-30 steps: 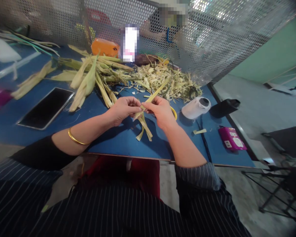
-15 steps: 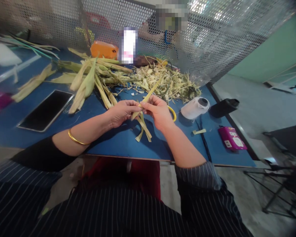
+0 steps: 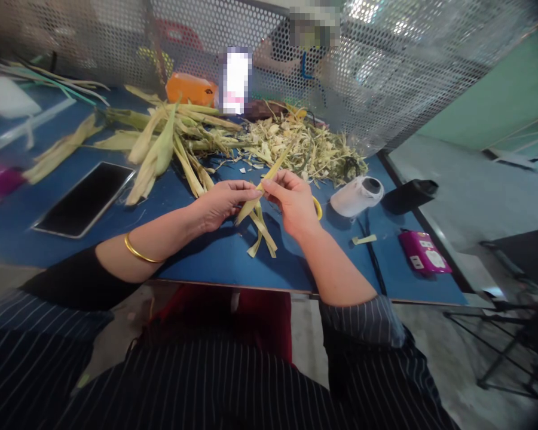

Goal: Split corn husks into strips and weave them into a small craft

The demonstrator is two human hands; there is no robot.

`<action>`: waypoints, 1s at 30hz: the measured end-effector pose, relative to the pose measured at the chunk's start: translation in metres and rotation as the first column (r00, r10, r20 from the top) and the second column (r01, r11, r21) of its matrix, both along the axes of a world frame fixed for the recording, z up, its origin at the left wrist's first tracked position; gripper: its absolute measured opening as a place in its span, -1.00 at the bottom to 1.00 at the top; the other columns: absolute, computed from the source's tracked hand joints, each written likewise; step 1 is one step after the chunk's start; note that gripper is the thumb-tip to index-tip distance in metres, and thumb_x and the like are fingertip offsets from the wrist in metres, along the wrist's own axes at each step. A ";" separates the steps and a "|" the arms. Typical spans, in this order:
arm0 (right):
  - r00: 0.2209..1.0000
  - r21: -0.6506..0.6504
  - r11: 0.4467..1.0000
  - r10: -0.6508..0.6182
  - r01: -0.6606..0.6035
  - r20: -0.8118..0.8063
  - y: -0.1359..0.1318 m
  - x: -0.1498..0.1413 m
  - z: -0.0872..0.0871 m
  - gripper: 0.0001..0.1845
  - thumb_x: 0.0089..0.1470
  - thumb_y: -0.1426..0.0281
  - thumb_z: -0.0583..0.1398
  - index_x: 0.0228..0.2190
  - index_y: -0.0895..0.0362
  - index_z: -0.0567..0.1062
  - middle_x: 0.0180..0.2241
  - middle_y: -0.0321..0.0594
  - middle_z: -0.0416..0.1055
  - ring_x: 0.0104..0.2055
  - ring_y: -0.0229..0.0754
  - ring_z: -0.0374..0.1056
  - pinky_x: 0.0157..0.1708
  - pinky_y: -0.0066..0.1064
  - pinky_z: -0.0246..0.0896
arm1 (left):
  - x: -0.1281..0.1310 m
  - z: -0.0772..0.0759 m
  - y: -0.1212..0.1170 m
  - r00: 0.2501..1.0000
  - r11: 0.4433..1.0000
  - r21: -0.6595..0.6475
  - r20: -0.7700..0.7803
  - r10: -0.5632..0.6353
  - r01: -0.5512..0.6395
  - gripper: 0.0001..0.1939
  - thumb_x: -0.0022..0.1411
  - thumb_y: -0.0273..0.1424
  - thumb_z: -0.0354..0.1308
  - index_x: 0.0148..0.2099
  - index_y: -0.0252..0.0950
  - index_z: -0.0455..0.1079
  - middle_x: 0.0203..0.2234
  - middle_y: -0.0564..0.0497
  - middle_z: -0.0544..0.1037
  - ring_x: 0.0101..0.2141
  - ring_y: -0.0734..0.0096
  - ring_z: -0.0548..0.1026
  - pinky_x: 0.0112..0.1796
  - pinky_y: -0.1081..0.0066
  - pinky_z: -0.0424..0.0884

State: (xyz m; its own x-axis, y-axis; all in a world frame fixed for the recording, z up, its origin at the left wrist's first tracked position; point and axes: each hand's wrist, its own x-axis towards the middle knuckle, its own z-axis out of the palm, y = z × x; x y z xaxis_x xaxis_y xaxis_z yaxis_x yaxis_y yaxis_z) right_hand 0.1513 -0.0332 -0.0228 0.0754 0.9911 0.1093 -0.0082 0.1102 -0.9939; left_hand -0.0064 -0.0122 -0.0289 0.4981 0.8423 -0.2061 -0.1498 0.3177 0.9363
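Between my two hands is a pale yellow-green corn husk strip (image 3: 275, 167), slanting from lower left to upper right. My left hand (image 3: 222, 203) pinches it near its lower end with thumb and fingertips. My right hand (image 3: 293, 200) pinches the same strip a little higher, its fingertips close to the left ones. Crossed folded husk pieces (image 3: 264, 232) hang or lie just below my fingers; I cannot tell whether they are joined to the strip. Partly behind my right hand shows a yellow ring-shaped handle (image 3: 317, 208).
Whole corn husks (image 3: 159, 140) and a heap of husk shreds (image 3: 305, 146) lie toward the back of the blue table (image 3: 215, 263). A dark phone (image 3: 85, 200) is at left. White thread spool (image 3: 356, 196), black spool (image 3: 411, 196) and purple packet (image 3: 425, 252) stand right. Perforated metal screen (image 3: 385, 77) borders the back.
My right hand has shifted slightly right and the strip's tilt has changed a little. Both hands keep their pinch; the table items stay put apart from a small camera shift.
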 end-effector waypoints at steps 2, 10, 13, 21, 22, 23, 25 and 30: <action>0.999 -0.021 0.999 0.032 -0.032 -0.011 -0.001 -0.001 0.001 -0.73 -0.14 0.25 0.32 -0.49 0.09 0.35 -0.53 -0.41 0.28 -0.46 -0.36 0.19 -0.35 -0.46 0.23 | -0.001 0.001 0.001 0.999 0.998 -0.056 0.049 -0.023 0.026 -0.79 -0.04 -0.34 0.38 -0.38 -0.31 0.44 -0.55 0.10 0.46 -0.56 0.60 0.38 -0.53 0.53 0.30; 0.985 0.008 0.986 0.164 -0.164 -0.047 0.000 0.001 -0.003 -0.77 -0.14 0.27 0.33 -0.44 0.13 0.48 -0.49 -0.37 0.39 -0.43 -0.35 0.25 -0.32 -0.44 0.24 | -0.001 0.000 0.003 0.995 0.995 -0.084 0.092 -0.037 0.044 -0.79 -0.05 -0.40 0.38 -0.32 -0.33 0.47 -0.44 0.02 0.54 -0.43 0.51 0.50 -0.31 0.46 0.44; 0.990 0.043 0.989 0.141 -0.141 -0.015 0.002 0.001 -0.004 -0.81 -0.15 0.32 0.33 -0.43 0.13 0.51 -0.53 -0.39 0.37 -0.45 -0.35 0.23 -0.34 -0.44 0.21 | 0.000 -0.002 0.002 0.999 0.998 0.056 0.037 0.037 -0.039 -0.78 -0.08 -0.39 0.40 -0.39 -0.36 0.45 -0.47 0.04 0.51 -0.44 0.53 0.48 -0.33 0.48 0.42; 0.997 0.037 0.997 0.074 -0.075 0.009 0.002 0.002 -0.003 -0.87 -0.14 0.36 0.29 -0.45 0.12 0.50 -0.53 -0.38 0.38 -0.47 -0.34 0.22 -0.37 -0.43 0.20 | 0.002 0.003 -0.001 0.990 0.988 0.065 0.012 0.140 -0.141 -0.68 -0.14 -0.34 0.43 -0.44 -0.35 0.35 -0.54 0.09 0.44 -0.52 0.56 0.42 -0.43 0.49 0.41; 0.997 0.035 0.997 0.074 -0.074 -0.009 0.002 0.003 -0.002 -0.88 -0.14 0.36 0.29 -0.46 0.13 0.49 -0.53 -0.38 0.38 -0.48 -0.35 0.22 -0.37 -0.44 0.20 | 0.001 0.004 -0.001 0.988 0.985 0.078 0.016 0.151 -0.152 -0.68 -0.13 -0.33 0.42 -0.44 -0.34 0.34 -0.56 0.10 0.43 -0.53 0.57 0.41 -0.46 0.50 0.40; 0.996 0.031 0.996 0.080 -0.079 -0.030 0.001 0.003 -0.002 -0.88 -0.14 0.36 0.29 -0.47 0.13 0.49 -0.52 -0.38 0.39 -0.48 -0.36 0.22 -0.36 -0.44 0.21 | 0.001 0.004 -0.001 0.987 0.982 0.097 0.019 0.162 -0.163 -0.68 -0.12 -0.34 0.42 -0.43 -0.34 0.33 -0.56 0.11 0.43 -0.54 0.57 0.40 -0.48 0.51 0.39; 0.992 0.008 0.994 0.108 -0.108 -0.067 0.001 0.003 -0.001 -0.84 -0.13 0.32 0.30 -0.47 0.13 0.49 -0.49 -0.36 0.41 -0.46 -0.35 0.26 -0.33 -0.43 0.24 | 0.000 0.004 0.000 0.985 0.974 0.143 0.012 0.173 -0.173 -0.70 -0.11 -0.36 0.40 -0.43 -0.33 0.33 -0.56 0.11 0.43 -0.54 0.58 0.40 -0.49 0.52 0.37; 0.991 -0.055 0.992 0.114 -0.118 -0.070 0.001 0.004 -0.002 -0.75 -0.19 0.26 0.36 -0.48 0.13 0.48 -0.51 -0.36 0.41 -0.46 -0.33 0.28 -0.39 -0.43 0.24 | -0.001 0.006 0.000 0.991 0.972 0.218 -0.073 0.111 -0.092 -0.75 -0.11 -0.41 0.38 -0.41 -0.34 0.37 -0.60 0.11 0.43 -0.59 0.58 0.37 -0.53 0.53 0.34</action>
